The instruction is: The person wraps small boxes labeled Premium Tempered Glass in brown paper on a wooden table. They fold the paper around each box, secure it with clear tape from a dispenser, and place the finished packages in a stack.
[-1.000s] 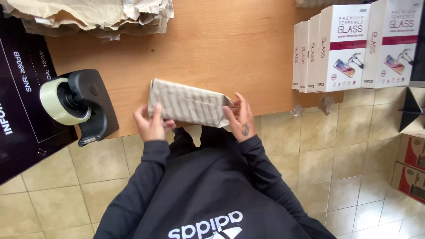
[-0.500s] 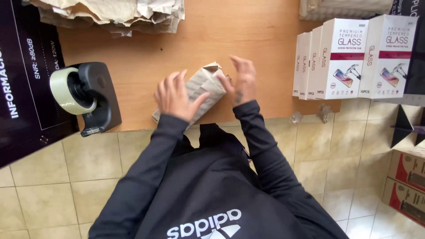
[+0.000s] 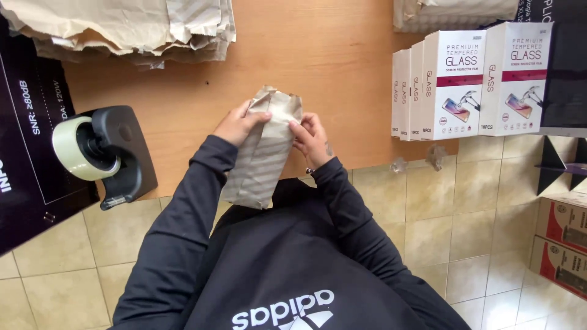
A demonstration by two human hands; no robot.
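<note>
Beige floor tiles (image 3: 428, 232) spread below the near edge of a wooden tabletop (image 3: 330, 61), seen from straight above. At the top left of the wood lies a loose heap of crumpled brown wrapping paper (image 3: 122, 27), and another wad of paper (image 3: 455, 13) sits at the top right. On the left a black tape dispenser (image 3: 119, 153) stands at the table's edge, carrying one roll of pale tape (image 3: 76, 148); beside it lies a large black carton (image 3: 27, 140).

Right of centre stand white retail boxes (image 3: 452, 85) for phone screen protectors, upright and close together: four can be counted, the leftmost two showing only their narrow sides. What they hold cannot be seen. At the lower right, on the floor, two red-and-brown cartons (image 3: 562, 244) are partly in view.

At the middle, a paper-wrapped parcel (image 3: 264, 150) hangs over the table's near edge, its far end on the wood. The left hand (image 3: 238, 125) presses against the parcel's left side, fingers curled onto the folded paper at the top. The right hand (image 3: 312, 139) pinches the right edge, fingertips closed on the paper. Both sleeves are dark.
</note>
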